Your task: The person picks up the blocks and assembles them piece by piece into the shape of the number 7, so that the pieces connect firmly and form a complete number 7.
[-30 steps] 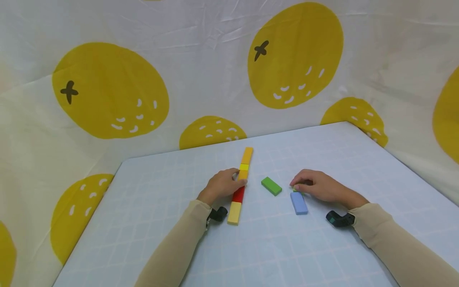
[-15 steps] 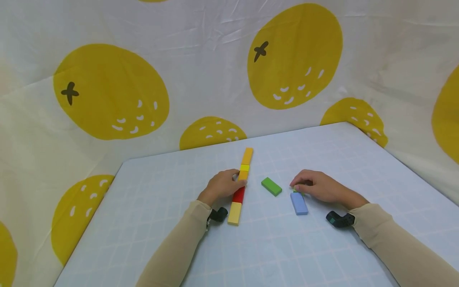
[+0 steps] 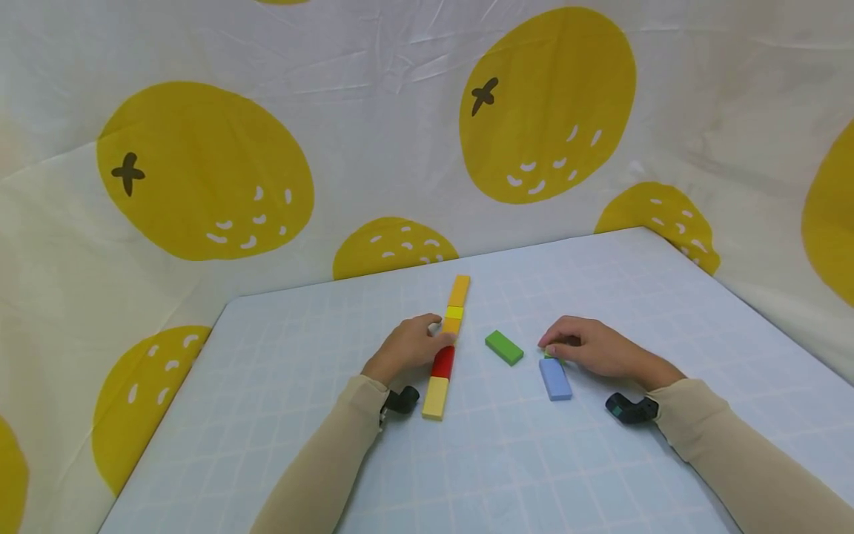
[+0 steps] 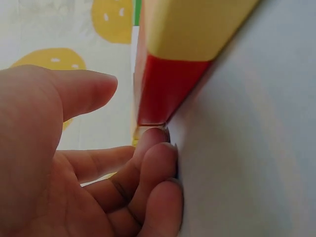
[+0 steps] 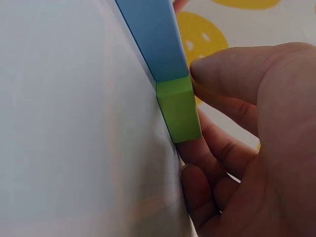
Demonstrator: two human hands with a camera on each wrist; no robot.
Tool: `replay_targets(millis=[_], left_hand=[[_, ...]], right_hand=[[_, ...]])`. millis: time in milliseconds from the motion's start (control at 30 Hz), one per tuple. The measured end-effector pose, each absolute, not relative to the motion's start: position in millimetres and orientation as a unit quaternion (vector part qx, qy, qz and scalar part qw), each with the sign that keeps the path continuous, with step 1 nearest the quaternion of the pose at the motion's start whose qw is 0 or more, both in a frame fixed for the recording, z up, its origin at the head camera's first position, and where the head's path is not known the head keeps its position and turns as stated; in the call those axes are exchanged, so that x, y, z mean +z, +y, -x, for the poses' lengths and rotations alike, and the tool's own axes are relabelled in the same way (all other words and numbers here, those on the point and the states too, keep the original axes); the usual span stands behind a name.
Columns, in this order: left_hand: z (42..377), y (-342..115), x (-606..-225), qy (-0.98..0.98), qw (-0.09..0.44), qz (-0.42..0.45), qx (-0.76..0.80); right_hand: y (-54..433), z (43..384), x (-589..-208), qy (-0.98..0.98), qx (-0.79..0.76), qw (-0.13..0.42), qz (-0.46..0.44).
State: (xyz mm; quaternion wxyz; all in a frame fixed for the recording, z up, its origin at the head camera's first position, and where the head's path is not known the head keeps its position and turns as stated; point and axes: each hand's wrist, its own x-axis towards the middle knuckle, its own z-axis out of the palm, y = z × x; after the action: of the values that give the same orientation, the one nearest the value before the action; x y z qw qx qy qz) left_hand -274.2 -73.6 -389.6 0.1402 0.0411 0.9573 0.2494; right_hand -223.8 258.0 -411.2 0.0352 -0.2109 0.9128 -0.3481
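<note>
A row of flat blocks runs away from me: a pale yellow block [image 3: 435,398], a red block [image 3: 442,363], an orange block [image 3: 452,325], a small yellow block [image 3: 454,312] and another orange block [image 3: 459,291]. My left hand [image 3: 405,348] lies at the row's left side, its thumb over the middle. In the left wrist view, thumb and fingers [image 4: 160,165] are spread apart, holding nothing. At the right, my right hand [image 3: 594,345] holds a small light green block [image 5: 180,112] against the far end of a blue block [image 3: 555,380]. In the head view the hand mostly covers that green block.
Between the hands a darker green block [image 3: 503,348] lies slanted and alone. All the blocks lie on a pale blue checked table cover [image 3: 173,445]. Behind and beside the table hangs a white sheet [image 3: 373,133] printed with large yellow fruit shapes.
My left hand has drawn slightly left, and a gap shows between its index finger and the row. The right hand and the loose blocks have stayed in place.
</note>
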Motion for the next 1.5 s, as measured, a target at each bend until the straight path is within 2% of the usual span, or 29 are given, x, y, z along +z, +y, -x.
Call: replay_targets(millis=[533,1067,1500], left_hand=[[265,-77,-375,0.969,0.109,-0.057,0.213],[248,-63,-367,0.965,0.045,-0.168,0.197],[245,-46,-359,0.945,0.091,-0.228,0.214]], right_hand=[[260,218,-404,0.92,-0.329,0.045,0.207],[268,216,-402,0.92,-0.313,0.048,0.231],[270,218,-403,0.918,-0.322,0.058,0.224]])
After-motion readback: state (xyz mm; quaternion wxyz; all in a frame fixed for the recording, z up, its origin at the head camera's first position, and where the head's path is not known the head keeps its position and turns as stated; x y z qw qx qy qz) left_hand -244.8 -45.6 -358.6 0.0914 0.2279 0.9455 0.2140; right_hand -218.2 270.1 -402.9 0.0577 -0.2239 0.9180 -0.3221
